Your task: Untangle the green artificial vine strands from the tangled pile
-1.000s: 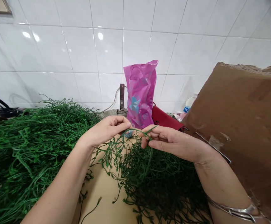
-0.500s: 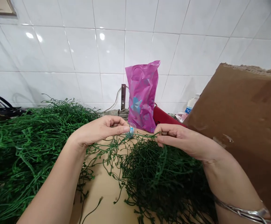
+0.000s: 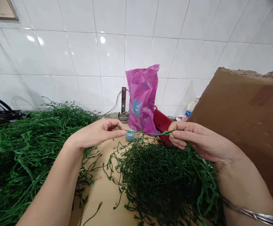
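Note:
My left hand (image 3: 96, 135) pinches one end of a thin green plastic vine strand (image 3: 146, 133). My right hand (image 3: 195, 139) is closed on the other end, and the strand is stretched level between them. Below the hands a dark green tangle of vine strands (image 3: 160, 179) lies on the tan tabletop (image 3: 103, 194), partly draped over my right wrist. A small clear cup with something blue in it (image 3: 130, 135) stands just behind the strand, near my left fingertips.
A big heap of brighter green vines (image 3: 25, 150) fills the left side. A pink plastic bag (image 3: 142, 97) stands against the white tiled wall, with a red pouch (image 3: 162, 122) beside it. A brown cardboard sheet (image 3: 247, 125) rises on the right; a bottle (image 3: 191, 106) peeks out behind it.
My hands have drawn apart: the right hand moved right and slightly up, pulling the strand straight. The dark tangle has spread rightwards over my right wrist.

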`<state>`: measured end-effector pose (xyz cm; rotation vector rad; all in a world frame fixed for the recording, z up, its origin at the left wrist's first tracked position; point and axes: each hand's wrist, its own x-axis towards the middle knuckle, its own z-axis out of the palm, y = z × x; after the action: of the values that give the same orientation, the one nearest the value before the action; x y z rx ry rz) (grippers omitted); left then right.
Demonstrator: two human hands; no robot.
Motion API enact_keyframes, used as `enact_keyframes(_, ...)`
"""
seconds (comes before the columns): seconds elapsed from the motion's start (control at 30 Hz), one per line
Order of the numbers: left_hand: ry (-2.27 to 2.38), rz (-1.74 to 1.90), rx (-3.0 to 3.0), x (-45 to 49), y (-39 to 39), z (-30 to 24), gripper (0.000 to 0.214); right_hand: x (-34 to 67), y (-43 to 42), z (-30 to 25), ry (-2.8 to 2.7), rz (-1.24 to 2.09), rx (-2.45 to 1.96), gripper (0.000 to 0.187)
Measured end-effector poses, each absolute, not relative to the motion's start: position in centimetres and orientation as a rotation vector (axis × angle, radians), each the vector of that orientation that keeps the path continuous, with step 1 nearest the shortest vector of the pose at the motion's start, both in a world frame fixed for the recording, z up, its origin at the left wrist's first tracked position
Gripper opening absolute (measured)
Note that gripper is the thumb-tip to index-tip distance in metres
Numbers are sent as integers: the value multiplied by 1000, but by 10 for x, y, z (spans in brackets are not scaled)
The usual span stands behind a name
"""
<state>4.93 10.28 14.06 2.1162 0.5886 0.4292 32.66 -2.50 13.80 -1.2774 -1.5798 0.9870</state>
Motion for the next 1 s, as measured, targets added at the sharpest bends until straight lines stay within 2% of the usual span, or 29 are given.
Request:
enact_keyframes(0.1,820,710,2196,55,94,144,34,321,-27,141,-1531,1002,-1210,36)
enact_keyframes(0.2,791,1020,2182,67,73,147,35,308,-28,144,-1499,1039,-1161,35)
enact_keyframes(0.27,669,985,2158,78,58,146,37,296,-28,143,-1508,1047,-1166,35)
enact_keyframes(0.4,572,680,2075,93,47,137,52,279,-24,138,-1554,987,-1202,36)
enact_keyframes(0.47,590,640,2073,93,53,134,47,279,-21,134,-1586,999,-1224,34)
enact_keyframes(0.6,627,711,2084,79,70,137,30,288,-17,126,-1613,1212,-1251,29)
enact_keyframes(0.8,644,661,2167,66,73,145,31,287,-14,126,-1521,1236,-1184,28)
enact_keyframes(0.9,736,816,2233,67,63,147,38,282,-15,129,-1469,1204,-1130,32)
enact_keyframes(1.0,854,945,2374,67,48,152,33,274,-16,130,-1417,1174,-1084,32)
